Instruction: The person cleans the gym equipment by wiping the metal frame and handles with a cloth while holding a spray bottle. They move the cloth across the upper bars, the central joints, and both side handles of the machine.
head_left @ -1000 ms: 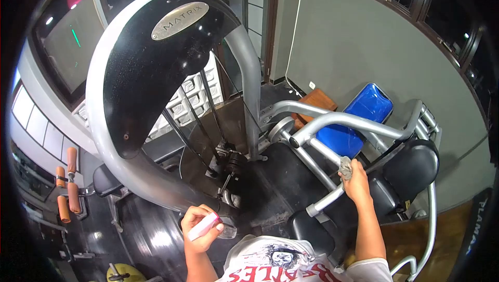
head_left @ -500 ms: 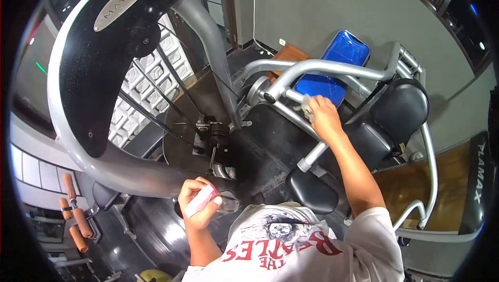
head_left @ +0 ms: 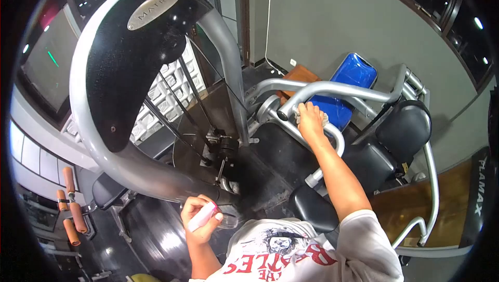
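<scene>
View from above a person standing at a gym machine. The right hand is stretched out at arm's length and pressed on a grey cloth, its fingers closed over the cloth so that it wraps the upper end of a silver handle bar just beside the bar's black end cap. Bunched under the palm this way, the cloth meets the round tube on several sides at once.

The left hand is held back near the chest, clamped around a clear spray bottle with a pink top; the bottle lies across the palm, nozzle end toward the machine. It sits well apart from the cloth, kept out of the working arm's path yet close to the body.

Behind the bar stands a blue pad, tilted against the frame. Black pads flank the bar to the right, and a black seat lies below the forearm. To the left rises the machine's large black cover, edged in silver and bearing an oval badge, with thin cables running down from it to the weight stack. Orange rollers show at the far left edge. The person wears a white printed shirt.
</scene>
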The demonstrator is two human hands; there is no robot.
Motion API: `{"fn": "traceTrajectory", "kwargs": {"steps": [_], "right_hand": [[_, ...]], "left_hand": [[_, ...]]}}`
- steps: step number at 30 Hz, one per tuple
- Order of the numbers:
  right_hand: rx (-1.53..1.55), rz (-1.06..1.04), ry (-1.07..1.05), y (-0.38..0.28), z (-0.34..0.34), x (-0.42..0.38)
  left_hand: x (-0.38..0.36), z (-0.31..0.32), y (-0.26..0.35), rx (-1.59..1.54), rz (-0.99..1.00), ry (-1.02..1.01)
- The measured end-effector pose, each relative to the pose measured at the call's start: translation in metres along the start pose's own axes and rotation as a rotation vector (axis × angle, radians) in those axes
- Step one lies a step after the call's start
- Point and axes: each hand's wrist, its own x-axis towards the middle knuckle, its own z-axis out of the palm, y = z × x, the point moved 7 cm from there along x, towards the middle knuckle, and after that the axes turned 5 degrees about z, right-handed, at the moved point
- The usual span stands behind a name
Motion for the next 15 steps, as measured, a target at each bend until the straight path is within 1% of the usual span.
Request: {"fn": "traceTrajectory", "kwargs": {"steps": [3, 4, 5, 6, 7, 9, 10, 11, 12, 15], "right_hand": [[0.072, -0.072, -0.063, 0.004, -0.021, -0.015], [0.112, -0.134, -0.052, 0.007, -0.035, -0.025], [0.091, -0.146, -0.068, 0.016, -0.045, -0.037], [0.052, -0.117, -0.059, 0.028, -0.055, -0.049], [0.013, -0.088, -0.052, 0.039, -0.064, -0.061], [0.050, 0.030, -0.013, 0.056, -0.084, -0.080], [0.136, 0.076, 0.033, 0.065, -0.086, -0.085], [0.157, 0.084, 0.074, 0.068, -0.087, -0.089], [0.107, 0.053, 0.080, 0.063, -0.086, -0.085], [-0.016, 0.026, 0.054, 0.051, -0.066, -0.062]], "left_hand": [[-0.001, 0.001, -0.004, -0.010, 0.019, -0.032], [-0.001, 0.001, -0.004, -0.030, -0.004, -0.021], [-0.002, 0.002, -0.002, -0.049, -0.036, -0.008], [-0.003, 0.001, -0.003, -0.068, -0.071, 0.006], [-0.003, -0.003, -0.006, -0.049, -0.061, 0.009], [-0.002, -0.009, -0.007, 0.040, -0.059, 0.051], [-0.004, -0.013, -0.008, 0.051, -0.067, 0.058], [-0.003, -0.016, -0.009, 0.062, -0.066, 0.065], [-0.003, -0.018, -0.009, 0.073, -0.065, 0.070], [-0.002, -0.018, -0.007, 0.071, -0.101, 0.061]]}}
